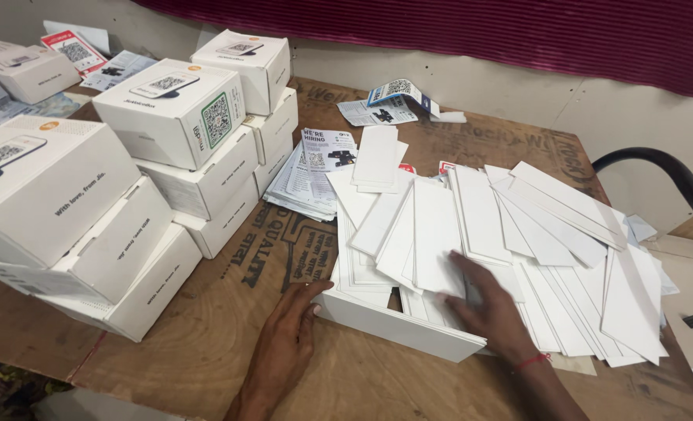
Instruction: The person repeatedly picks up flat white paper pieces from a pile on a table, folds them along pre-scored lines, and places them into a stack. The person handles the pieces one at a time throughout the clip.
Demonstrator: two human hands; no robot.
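Note:
A low open white box (pixel 397 323) lies on the brown board table (pixel 229 335), heaped with loose white card strips (pixel 518 234) that fan out to the right. My left hand (pixel 288 331) rests flat on the table with the thumb touching the box's near left corner. My right hand (pixel 491 308), with a red thread at the wrist, lies palm down on the strips inside the box, fingers spread. Neither hand grips anything.
Stacks of white cartons (pixel 183 140) stand at the left and back left. A pile of printed leaflets (pixel 315 175) lies beside them, with more leaflets (pixel 389 105) at the back. A black curved bar (pixel 674 175) rises at the right.

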